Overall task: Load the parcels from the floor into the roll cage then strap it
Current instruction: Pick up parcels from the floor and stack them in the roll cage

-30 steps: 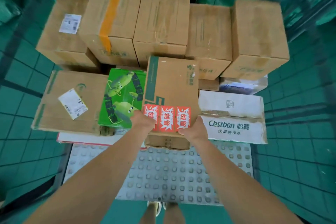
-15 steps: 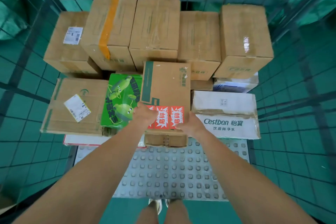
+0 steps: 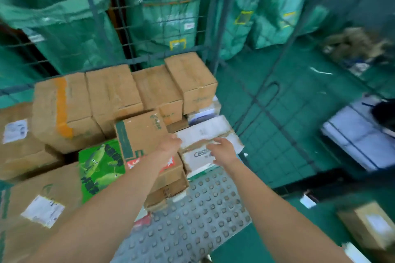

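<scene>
We can't tell grip of L hand (image 3: 170,145), at 3 o'clock of carton (image 3: 141,134); R hand (image 3: 224,151) slack over 1 white box (image 3: 205,130); 4 brown boxes (image 3: 156,89) at 12 o'clock.

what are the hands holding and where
Nothing gripped, as far as the blur shows: left hand lies on the top right edge of the green-striped box, right hand open over the white box.

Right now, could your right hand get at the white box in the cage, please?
Probably yes: the right hand hangs right over the white box, fingers spread, with nothing between them; blur hides whether they touch.
</scene>
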Demonstrator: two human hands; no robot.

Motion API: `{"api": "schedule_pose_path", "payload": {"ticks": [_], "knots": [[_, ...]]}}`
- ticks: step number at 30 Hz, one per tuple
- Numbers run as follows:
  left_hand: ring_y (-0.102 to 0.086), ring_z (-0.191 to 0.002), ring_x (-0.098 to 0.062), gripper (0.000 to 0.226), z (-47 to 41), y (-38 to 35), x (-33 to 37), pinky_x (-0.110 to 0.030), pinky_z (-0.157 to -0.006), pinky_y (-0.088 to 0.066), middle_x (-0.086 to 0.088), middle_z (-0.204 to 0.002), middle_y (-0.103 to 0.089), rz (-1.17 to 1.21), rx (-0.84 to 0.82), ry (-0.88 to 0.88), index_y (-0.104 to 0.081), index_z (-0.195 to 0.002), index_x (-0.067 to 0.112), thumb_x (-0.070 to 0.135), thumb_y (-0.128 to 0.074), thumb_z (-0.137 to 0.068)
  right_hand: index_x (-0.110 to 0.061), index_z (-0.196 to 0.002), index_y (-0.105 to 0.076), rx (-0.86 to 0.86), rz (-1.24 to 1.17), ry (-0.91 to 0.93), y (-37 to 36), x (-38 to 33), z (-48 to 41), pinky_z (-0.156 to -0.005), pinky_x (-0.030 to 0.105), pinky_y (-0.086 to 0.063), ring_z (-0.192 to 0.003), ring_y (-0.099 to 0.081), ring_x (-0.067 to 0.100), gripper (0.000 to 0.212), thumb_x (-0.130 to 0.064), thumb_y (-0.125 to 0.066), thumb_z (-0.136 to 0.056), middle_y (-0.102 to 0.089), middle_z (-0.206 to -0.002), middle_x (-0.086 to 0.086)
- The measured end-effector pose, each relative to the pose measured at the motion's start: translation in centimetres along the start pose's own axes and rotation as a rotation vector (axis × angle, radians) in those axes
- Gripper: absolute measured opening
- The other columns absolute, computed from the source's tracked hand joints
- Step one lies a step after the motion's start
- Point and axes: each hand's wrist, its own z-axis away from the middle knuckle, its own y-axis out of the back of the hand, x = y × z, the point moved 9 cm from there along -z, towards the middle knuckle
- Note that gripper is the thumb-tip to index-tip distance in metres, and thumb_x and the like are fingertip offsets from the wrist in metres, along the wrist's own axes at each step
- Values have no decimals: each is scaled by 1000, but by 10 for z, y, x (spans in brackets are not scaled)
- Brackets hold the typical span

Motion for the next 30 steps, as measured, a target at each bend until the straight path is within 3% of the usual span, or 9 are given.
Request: {"api": "schedule_pose_path", "payload": {"ticks": [3,6,10,13,19,22,24,28,30], "knots": [[-41,-64,-8,34,38,-37,25,-29,-68,-44,2,-73,-43,-73,-136,-119,-43,-69,21,3,-47,-98,-10,-142,-46,152,-94,2,42,24,42,-90,39,-49,-97,-57,23,51,-16,-62,-95,-58,-106,9],[-47,-67,-14,31,81,-84,39,-26,-64,-38,-2,-76,-46,-234,-275,-236,-45,-68,16,4,-46,-97,-12,-147,-41,304,-156,15,84,55,89,-87,39,-50,-89,-56,22,55,-17,-58,-95,-57,-91,4],[-57,-104,-35,7,152,-159,49,-29,-62,-35,-18,-97,-60,-322,-468,-349,-57,-80,12,18,-57,-84,-12,-150,-37,513,-294,-15,146,112,162,-70,35,-46,-69,-53,16,61,-16,-57,-93,-58,-86,2],[-48,-90,-21,10,208,-221,45,-30,-63,-38,1,-78,-48,-376,-615,-404,-42,-69,26,27,-50,-64,-12,-146,-41,669,-420,-55,191,164,216,-72,34,-47,-69,-53,16,56,-14,-57,-92,-58,-86,1],[-38,-77,-18,33,316,-340,15,-30,-65,-26,-1,-79,-40,-479,-814,-468,-35,-62,28,13,-53,-85,-13,-147,-38,945,-663,-114,261,275,325,-87,41,-51,-84,-56,19,55,-17,-57,-95,-55,-93,-5],[-56,-102,-22,14,373,-391,-5,-34,-87,-45,-5,-108,-56,-540,-917,-491,-56,-100,26,15,-54,-91,-14,-145,-39,1052,-730,-150,293,327,372,-81,42,-50,-82,-56,20,54,-18,-58,-94,-54,-91,-5],[-53,-123,-23,39,409,-425,-19,-39,-107,-41,-6,-132,-55,-578,-961,-491,-50,-132,17,17,-53,-93,-15,-144,-40,1107,-774,-174,312,359,403,-85,42,-52,-86,-58,22,54,-19,-59,-94,-57,-100,-2],[-51,-126,-22,45,485,-489,-40,-39,-107,-41,-5,-136,-53,-651,-1051,-560,-45,-140,13,17,-52,-96,-15,-145,-41,1205,-844,-206,355,424,465,-82,40,-54,-89,-61,20,56,-18,-62,-93,-58,-128,10],[-55,-118,-21,45,523,-520,-49,-34,-94,-47,-5,-132,-54,-674,-1085,-600,-45,-140,12,17,-52,-96,-14,-146,-42,1247,-850,-219,378,454,496,-86,43,-55,-98,-62,23,58,-19,-64,-92,-59,-126,10]]}}
